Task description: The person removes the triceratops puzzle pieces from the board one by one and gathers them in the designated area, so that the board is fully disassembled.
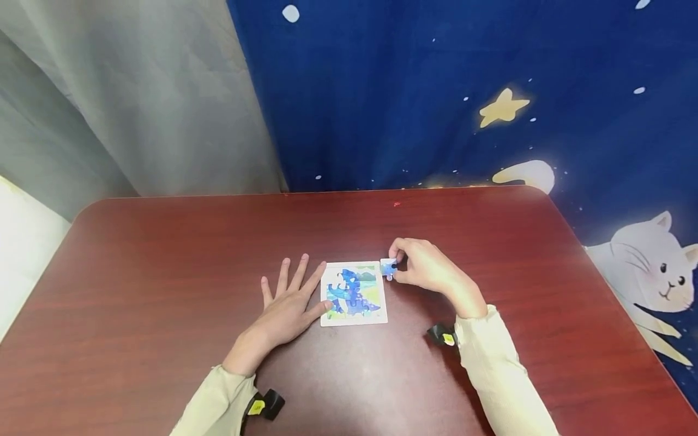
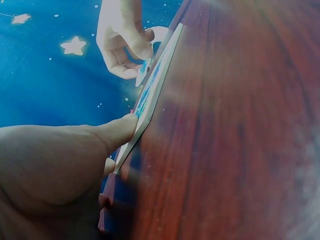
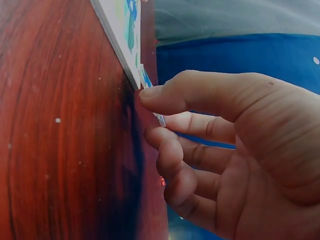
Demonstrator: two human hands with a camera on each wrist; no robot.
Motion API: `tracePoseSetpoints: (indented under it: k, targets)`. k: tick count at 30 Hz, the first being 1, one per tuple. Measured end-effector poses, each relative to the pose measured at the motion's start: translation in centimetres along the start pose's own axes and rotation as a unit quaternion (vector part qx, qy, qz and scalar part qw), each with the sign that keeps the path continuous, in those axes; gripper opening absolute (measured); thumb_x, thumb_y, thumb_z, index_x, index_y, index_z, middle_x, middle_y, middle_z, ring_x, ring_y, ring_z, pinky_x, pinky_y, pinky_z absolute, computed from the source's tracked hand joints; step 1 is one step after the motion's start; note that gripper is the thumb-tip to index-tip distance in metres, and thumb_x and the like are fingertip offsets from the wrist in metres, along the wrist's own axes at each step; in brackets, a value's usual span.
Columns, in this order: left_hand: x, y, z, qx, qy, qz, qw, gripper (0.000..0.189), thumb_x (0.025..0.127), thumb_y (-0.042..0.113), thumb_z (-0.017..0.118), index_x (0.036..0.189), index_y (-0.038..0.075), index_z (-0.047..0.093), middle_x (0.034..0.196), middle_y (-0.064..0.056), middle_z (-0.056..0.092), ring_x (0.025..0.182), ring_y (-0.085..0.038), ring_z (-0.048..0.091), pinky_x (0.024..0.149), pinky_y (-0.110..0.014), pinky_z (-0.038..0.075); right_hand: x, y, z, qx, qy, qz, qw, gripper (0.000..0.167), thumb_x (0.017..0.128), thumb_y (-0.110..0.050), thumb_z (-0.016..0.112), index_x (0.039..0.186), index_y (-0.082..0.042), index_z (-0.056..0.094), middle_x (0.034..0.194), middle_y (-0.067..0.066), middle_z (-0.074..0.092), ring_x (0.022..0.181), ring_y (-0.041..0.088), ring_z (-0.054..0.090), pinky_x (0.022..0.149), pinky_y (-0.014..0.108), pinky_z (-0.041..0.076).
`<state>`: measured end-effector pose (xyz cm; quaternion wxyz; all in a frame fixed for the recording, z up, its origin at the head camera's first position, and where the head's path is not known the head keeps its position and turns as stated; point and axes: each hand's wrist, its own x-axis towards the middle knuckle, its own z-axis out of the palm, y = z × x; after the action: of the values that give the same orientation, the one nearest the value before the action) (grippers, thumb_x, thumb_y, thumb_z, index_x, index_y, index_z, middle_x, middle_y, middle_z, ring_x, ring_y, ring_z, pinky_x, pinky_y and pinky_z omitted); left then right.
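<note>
Blue knobbed piece (image 1: 388,267), pinched beside square white-rimmed puzzle (image 1: 355,295), glossy wood-grain table (image 1: 349,375)

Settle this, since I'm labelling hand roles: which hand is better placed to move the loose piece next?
Probably the right hand: it pinches the piece beside the puzzle. The left hand touches the puzzle's opposite side and holds no piece.

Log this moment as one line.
left hand: thumb on jigsaw tray | right hand: pinches jigsaw piece | jigsaw piece: by tray's far right corner
</note>
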<state>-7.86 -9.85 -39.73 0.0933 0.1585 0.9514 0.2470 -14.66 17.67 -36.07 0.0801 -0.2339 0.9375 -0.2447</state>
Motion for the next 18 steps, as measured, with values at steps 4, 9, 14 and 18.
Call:
tracePoseSetpoints:
  k: [4,9,14,18]
  targets:
    - [-0.2,-0.1,0.0,-0.007,0.003,0.003,1.0,0.072,0.091,0.048,0.053,0.15,0.022,0.02,0.155,-0.011,0.003,0.138,-0.037,-0.01,0.097,-0.067,-0.009,-0.1,0.1,0.2,0.001,-0.01,0.016,0.9998,0.027,0.069,-0.008,0.077,0.089,-0.008,0.059,0.084,0.004,0.059,0.066,0.015,0.048,0.062,0.03,0.042]
    - [-0.2,-0.1,0.0,-0.011,0.008,0.003,0.9999,0.073,0.09,0.048,0.054,0.15,0.022,0.022,0.155,-0.01,0.004,0.138,-0.036,-0.01,0.097,-0.067,-0.009,-0.2,0.2,0.3,-0.015,-0.009,0.011,0.9998,0.027,0.069,-0.008,0.077,0.089,-0.008,0.059,0.085,0.004,0.058,0.071,0.017,0.049,0.065,0.031,0.041]
    - [-0.1,-0.1,0.1,-0.009,0.006,0.005,0.9999,0.073,0.09,0.047,0.055,0.15,0.022,0.021,0.155,-0.01,0.004,0.138,-0.036,-0.01,0.097,-0.067,-0.009,-0.2,0.3,0.8,-0.023,-0.008,0.011,0.9996,0.027,0.07,-0.009,0.077,0.09,-0.008,0.059,0.087,0.003,0.056,0.076,0.018,0.051,0.068,0.032,0.042]
    - [-0.1,-0.1,0.2,-0.008,0.006,0.003,0.9999,0.073,0.09,0.046,0.056,0.15,0.021,0.022,0.155,-0.011,0.004,0.138,-0.036,-0.009,0.097,-0.067,-0.009,-0.1,0.4,1.2,-0.011,-0.002,0.011,0.9999,0.027,0.07,-0.01,0.077,0.089,-0.008,0.059,0.087,0.004,0.054,0.076,0.018,0.05,0.068,0.032,0.042]
